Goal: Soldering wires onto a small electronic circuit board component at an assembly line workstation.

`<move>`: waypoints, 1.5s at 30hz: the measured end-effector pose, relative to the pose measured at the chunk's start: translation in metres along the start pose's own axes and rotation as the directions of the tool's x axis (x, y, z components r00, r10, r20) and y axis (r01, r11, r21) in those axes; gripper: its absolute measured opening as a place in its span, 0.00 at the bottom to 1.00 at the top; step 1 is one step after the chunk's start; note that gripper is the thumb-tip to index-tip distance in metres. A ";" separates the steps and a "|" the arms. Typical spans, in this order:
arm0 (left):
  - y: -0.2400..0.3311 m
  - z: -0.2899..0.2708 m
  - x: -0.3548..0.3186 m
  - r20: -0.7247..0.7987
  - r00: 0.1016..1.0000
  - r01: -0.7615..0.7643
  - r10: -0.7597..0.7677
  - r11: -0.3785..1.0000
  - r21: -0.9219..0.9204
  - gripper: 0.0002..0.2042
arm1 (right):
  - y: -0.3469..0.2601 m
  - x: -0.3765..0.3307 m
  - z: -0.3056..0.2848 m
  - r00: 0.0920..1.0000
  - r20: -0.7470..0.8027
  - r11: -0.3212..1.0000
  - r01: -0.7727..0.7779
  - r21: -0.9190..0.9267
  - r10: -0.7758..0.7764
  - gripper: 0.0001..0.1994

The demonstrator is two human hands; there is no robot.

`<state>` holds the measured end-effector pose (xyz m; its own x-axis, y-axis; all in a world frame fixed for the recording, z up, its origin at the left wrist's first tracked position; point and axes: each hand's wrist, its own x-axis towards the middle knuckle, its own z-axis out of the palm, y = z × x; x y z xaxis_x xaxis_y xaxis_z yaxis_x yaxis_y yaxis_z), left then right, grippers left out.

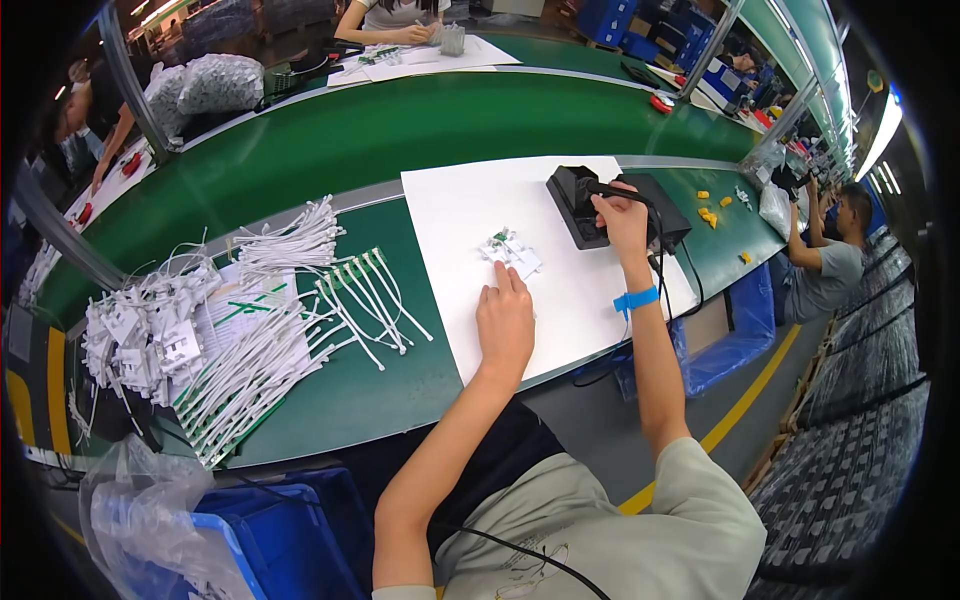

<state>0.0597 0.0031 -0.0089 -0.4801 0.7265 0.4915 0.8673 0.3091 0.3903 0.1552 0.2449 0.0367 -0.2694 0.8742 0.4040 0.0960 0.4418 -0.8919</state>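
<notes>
Your L hand (506, 325), index out, touches white plastic pcs (522, 260) on white sheet (455, 210), can't tell if gripping; R hand (622, 215) grips soldering iron (609, 189) at blk stand (572, 205); clear bag (125, 495) over blue bin (290, 535)

Left hand (506, 322): index fingertip at white parts (522, 262), other fingers curled, near the middle of a white sheet (440, 220).
Right hand (624, 222): closed around a black tool (628, 193), at a black stand (566, 200) by the sheet's far right corner.
Wristband (637, 300): blue, on the right wrist.
Cables (262, 368): white, fanned toward the worktop's (395, 405) near left edge.
White pieces (150, 335): heaped at the worktop's left end.
Yellow bits (708, 217): scattered toward the worktop's right end.
Belt (440, 115): green, running along the worktop's far edge.
</notes>
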 end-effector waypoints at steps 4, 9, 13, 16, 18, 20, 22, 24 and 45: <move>0.005 -0.001 -0.001 0.013 1.000 0.002 -0.002 0.999 -0.032 0.25 | 0.014 -0.036 -0.017 0.997 0.068 0.979 -0.022 -0.203 0.036 0.13; -0.003 -0.011 0.001 0.024 0.998 0.066 -0.064 0.991 -0.115 0.17 | -0.065 -0.111 0.023 0.846 0.532 0.876 0.288 -0.388 -0.043 0.27; -0.011 -0.029 0.010 0.029 0.988 0.150 -0.149 0.933 -0.328 0.11 | -0.056 -0.117 0.042 0.819 0.567 0.823 0.380 -0.422 -0.088 0.40; -0.016 -0.050 0.025 0.147 0.975 0.209 -0.168 0.919 -0.334 0.11 | -0.055 -0.118 0.051 0.831 0.552 0.820 0.362 -0.443 -0.069 0.45; -0.012 -0.066 0.036 0.157 0.974 0.208 -0.164 0.920 -0.333 0.12 | -0.057 -0.121 0.049 0.840 0.538 0.812 0.360 -0.459 -0.069 0.46; -0.011 -0.068 0.044 0.130 0.977 0.199 -0.169 0.942 -0.272 0.12 | -0.064 -0.125 0.050 0.872 0.477 0.784 0.372 -0.497 -0.112 0.42; -0.005 -0.081 0.052 0.127 0.977 0.192 -0.170 0.964 -0.185 0.11 | -0.046 -0.128 0.057 0.883 0.419 0.713 0.433 -0.551 -0.213 0.35; -0.015 -0.078 0.059 0.053 0.993 0.109 -0.103 0.986 -0.125 0.11 | -0.055 -0.137 0.071 0.899 0.381 0.753 0.402 -0.521 -0.216 0.30; 0.010 -0.100 0.088 0.689 0.719 0.606 -0.091 0.566 -0.558 0.24 | -0.093 -0.136 0.017 0.978 0.072 0.977 0.203 -0.072 -0.198 0.38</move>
<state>0.0130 0.0089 0.1159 -0.3338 0.9171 -0.2179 0.1267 0.2727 0.9537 0.1665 0.0817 0.0610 -0.3515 0.7528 0.5566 0.1086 0.6233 -0.7744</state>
